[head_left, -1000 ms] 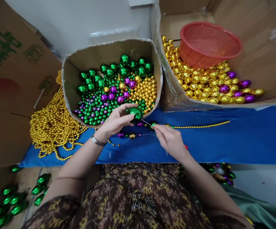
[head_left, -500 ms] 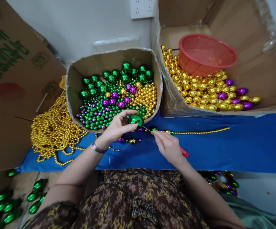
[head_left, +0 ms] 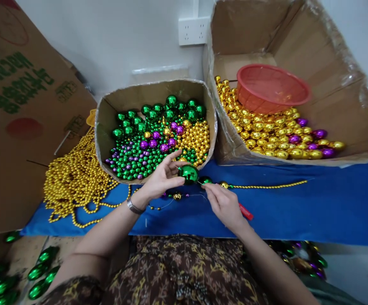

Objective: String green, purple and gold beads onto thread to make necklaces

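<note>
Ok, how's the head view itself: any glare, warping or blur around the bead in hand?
Head view: wide-angle warping bows the blue cloth and the cardboard box rim; small glints on the large green bead in the left hand, no washout; right hand sharp too; light even, shadows soft.

The left hand (head_left: 160, 180) pinches a large green bead (head_left: 188, 173), the right hand (head_left: 224, 203) just beside it over blue cloth (head_left: 330, 203).
</note>
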`<action>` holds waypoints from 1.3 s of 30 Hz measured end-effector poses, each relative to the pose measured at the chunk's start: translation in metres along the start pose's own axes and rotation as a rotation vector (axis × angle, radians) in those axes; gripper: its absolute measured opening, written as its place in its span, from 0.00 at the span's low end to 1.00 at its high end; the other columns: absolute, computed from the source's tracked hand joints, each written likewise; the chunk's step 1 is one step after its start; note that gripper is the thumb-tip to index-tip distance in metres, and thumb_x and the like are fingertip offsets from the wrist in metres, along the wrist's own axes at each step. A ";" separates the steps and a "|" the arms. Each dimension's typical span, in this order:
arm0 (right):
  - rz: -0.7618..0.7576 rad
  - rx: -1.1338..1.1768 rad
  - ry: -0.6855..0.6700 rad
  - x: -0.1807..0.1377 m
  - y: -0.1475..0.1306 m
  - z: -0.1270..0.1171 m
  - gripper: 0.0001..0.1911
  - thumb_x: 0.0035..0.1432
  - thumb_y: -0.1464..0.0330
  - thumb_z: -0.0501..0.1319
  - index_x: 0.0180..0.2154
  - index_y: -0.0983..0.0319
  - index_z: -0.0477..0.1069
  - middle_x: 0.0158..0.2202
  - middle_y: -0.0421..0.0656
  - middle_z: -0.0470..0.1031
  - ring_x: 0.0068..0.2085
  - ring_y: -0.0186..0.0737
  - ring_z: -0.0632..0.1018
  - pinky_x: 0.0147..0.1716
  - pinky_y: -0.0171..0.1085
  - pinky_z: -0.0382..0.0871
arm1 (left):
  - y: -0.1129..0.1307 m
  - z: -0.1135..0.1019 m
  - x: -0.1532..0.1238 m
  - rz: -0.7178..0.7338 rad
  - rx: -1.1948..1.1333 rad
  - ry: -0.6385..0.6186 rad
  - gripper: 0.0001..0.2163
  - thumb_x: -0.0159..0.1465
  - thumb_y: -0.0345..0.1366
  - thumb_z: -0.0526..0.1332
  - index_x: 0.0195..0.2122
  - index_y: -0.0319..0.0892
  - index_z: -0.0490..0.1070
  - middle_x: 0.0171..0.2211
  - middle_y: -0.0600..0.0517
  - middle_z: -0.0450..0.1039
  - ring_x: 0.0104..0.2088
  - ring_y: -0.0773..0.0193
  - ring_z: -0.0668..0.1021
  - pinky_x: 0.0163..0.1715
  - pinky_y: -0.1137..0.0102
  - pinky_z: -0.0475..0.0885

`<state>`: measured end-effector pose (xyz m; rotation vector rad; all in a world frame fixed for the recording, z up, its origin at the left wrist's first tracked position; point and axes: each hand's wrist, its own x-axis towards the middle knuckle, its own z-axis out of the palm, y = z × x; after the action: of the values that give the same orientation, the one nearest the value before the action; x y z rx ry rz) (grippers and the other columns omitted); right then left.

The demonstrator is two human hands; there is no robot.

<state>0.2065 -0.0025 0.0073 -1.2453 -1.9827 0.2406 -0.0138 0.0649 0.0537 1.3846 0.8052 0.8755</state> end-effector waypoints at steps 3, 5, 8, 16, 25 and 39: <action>0.076 0.030 0.008 0.000 0.001 -0.003 0.10 0.67 0.70 0.52 0.41 0.61 0.72 0.36 0.45 0.80 0.35 0.40 0.80 0.37 0.36 0.74 | 0.006 -0.010 0.016 0.049 0.185 0.043 0.23 0.64 0.44 0.59 0.58 0.43 0.62 0.52 0.42 0.73 0.47 0.57 0.77 0.37 0.67 0.75; 0.115 0.028 0.017 0.000 0.002 -0.005 0.10 0.67 0.70 0.52 0.40 0.61 0.72 0.34 0.45 0.80 0.34 0.40 0.80 0.35 0.36 0.73 | 0.009 -0.016 0.036 0.136 0.494 0.128 0.16 0.65 0.42 0.58 0.50 0.40 0.70 0.46 0.44 0.76 0.44 0.60 0.78 0.37 0.67 0.74; 0.134 0.027 0.044 0.001 0.003 -0.007 0.10 0.67 0.70 0.52 0.41 0.62 0.72 0.34 0.46 0.79 0.33 0.40 0.80 0.35 0.36 0.73 | 0.005 -0.021 0.074 0.263 0.942 0.150 0.11 0.66 0.38 0.57 0.44 0.39 0.73 0.39 0.46 0.78 0.38 0.61 0.77 0.39 0.66 0.72; 0.175 0.036 0.079 0.001 0.004 -0.013 0.11 0.67 0.68 0.51 0.39 0.62 0.72 0.32 0.45 0.79 0.31 0.39 0.79 0.34 0.35 0.72 | -0.018 -0.012 0.119 0.102 1.602 -0.036 0.11 0.64 0.23 0.51 0.41 0.36 0.73 0.38 0.39 0.74 0.45 0.49 0.73 0.33 0.64 0.70; 0.211 0.046 0.074 0.003 0.001 -0.016 0.10 0.67 0.69 0.52 0.38 0.61 0.71 0.28 0.42 0.77 0.28 0.36 0.78 0.32 0.33 0.70 | 0.004 -0.012 0.074 -0.116 -0.007 0.168 0.11 0.61 0.40 0.63 0.43 0.42 0.75 0.37 0.49 0.76 0.33 0.66 0.76 0.26 0.75 0.67; 0.108 0.016 0.084 0.002 0.000 -0.007 0.09 0.66 0.70 0.53 0.40 0.61 0.72 0.33 0.45 0.80 0.32 0.39 0.80 0.34 0.35 0.72 | 0.009 0.002 0.042 -0.271 -0.464 0.242 0.11 0.55 0.38 0.69 0.36 0.39 0.74 0.31 0.49 0.78 0.28 0.69 0.77 0.21 0.79 0.65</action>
<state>0.2105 -0.0024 0.0128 -1.3325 -1.8418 0.2522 0.0069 0.1016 0.0643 0.7542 0.8812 0.9523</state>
